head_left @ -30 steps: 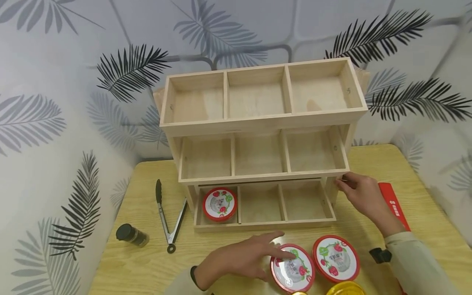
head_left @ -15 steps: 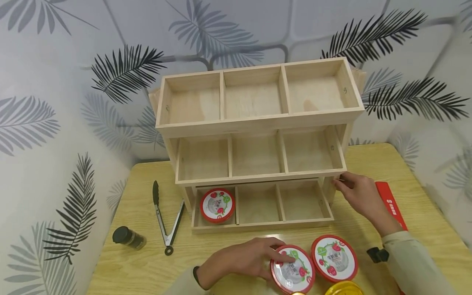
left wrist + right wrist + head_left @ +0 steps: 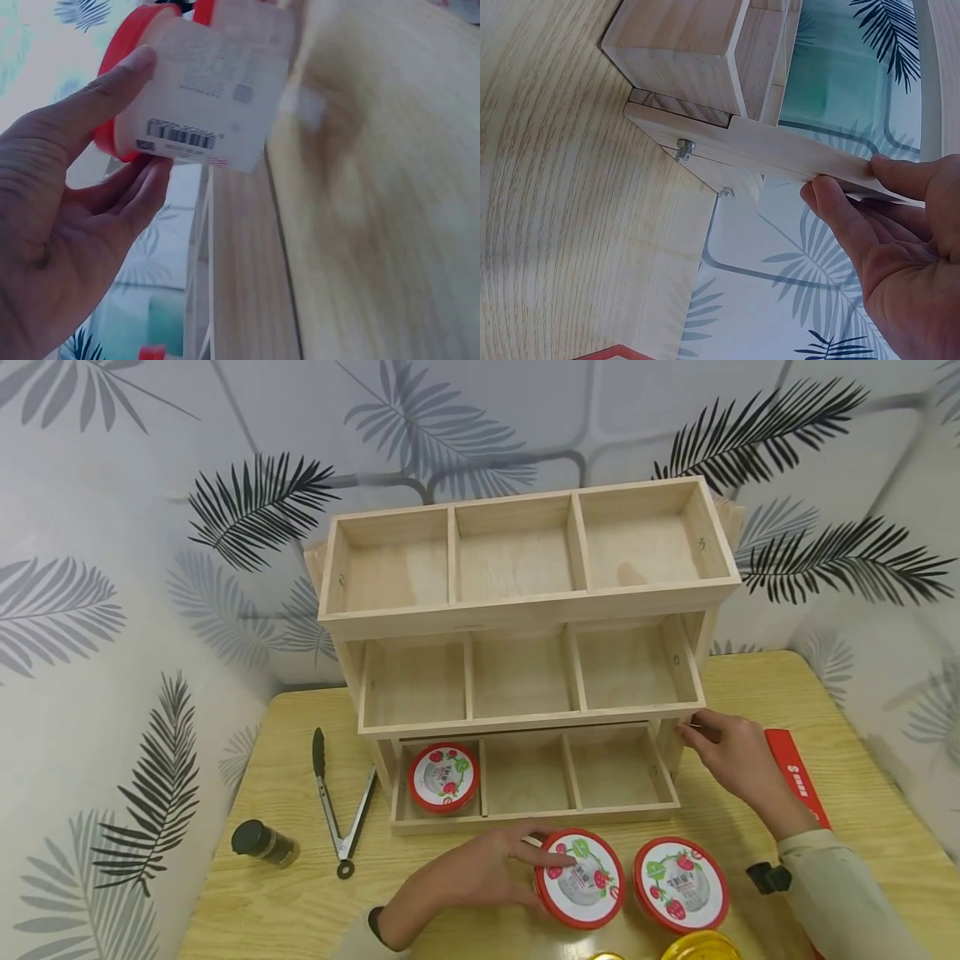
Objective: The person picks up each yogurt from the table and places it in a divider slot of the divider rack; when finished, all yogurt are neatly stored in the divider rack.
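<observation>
My left hand (image 3: 480, 870) grips a round tub (image 3: 581, 881) with a red-rimmed strawberry lid, in front of the wooden rack (image 3: 525, 610). The left wrist view shows the thumb and fingers on either side of this tub (image 3: 202, 112), whose white label carries a barcode. A matching tub (image 3: 681, 885) stands just to its right. Another tub (image 3: 444, 778) sits in the left compartment of the rack's bottom tier. At the rack's right side, my right hand (image 3: 731, 758) pinches the upright side board (image 3: 795, 154) between thumb and fingers.
On the left of the table lie metal tongs (image 3: 341, 810) with dark tips and a dark-capped spice jar (image 3: 264, 843). A red flat strip (image 3: 797, 777) lies beyond the right forearm. A gold lid (image 3: 701, 946) shows at the bottom edge. Patterned walls (image 3: 112, 610) stand close behind and beside.
My left fingers have closed round the nearer tub and drawn it up and to the left, away from the neighbouring tub. The right hand keeps its place at the rack's side.
</observation>
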### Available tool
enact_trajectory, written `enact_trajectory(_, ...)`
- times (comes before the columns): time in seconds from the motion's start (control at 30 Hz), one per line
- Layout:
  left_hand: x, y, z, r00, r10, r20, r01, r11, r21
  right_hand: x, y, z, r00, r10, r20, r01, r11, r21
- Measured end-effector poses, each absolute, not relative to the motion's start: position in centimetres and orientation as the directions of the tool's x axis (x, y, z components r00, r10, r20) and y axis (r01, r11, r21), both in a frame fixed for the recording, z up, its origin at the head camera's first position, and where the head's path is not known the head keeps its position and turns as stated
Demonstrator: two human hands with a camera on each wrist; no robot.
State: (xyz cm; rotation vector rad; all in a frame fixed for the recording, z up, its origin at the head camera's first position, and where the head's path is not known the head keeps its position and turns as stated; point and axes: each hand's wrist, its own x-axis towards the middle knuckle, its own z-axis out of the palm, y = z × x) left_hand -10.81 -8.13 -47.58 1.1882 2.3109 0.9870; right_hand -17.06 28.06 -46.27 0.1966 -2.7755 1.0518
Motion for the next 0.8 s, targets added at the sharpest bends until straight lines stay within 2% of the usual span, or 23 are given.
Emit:
enact_trajectory(0.17, -11.6, -9.1, -47.0, -0.703, 0.701, 0.119, 0.482, 0.346, 0.805, -17.0, 28.0, -46.2, -0.979, -0.060, 0.193, -0.173, 0.744, -0.646)
enact_trajectory(0.4, -12.5, -8.9, -47.2, -0.887, 0.418, 0.199, 0.328, 0.265, 0.907, -17.0, 28.1, -46.3, -0.976, -0.065, 0.205, -0.185, 0.747, -0.639)
enact_trajectory(0.53, -12.7, -7.4, -47.5, -0.926, 0.296, 0.233, 0.323, 0.306, 0.895, -17.0, 28.2, -46.3, -0.969, -0.064, 0.239, -0.206, 0.746, -0.634)
enact_trajectory(0.8, -13.0, -4.9, -48.3, -0.961, 0.207, 0.186, 0.257, 0.409, 0.876, -17.1, 28.2, -46.6, -0.965, -0.070, 0.252, -0.221, 0.736, -0.640)
